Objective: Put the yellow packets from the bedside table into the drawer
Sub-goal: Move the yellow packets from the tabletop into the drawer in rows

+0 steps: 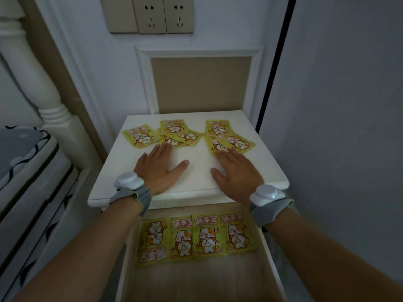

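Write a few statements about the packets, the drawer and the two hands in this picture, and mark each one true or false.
1. The drawer is open. True.
2. Four yellow packets lie side by side in the drawer. True.
3. The bedside table has no packets on top. False: several loose packets lie toward its back edge.
4. The left hand grips a packet. False: it lies flat on the table top, fingers straight.
5. The right hand is lifted above the drawer. False: it lies flat on the table top, its fingertips at a packet's edge.
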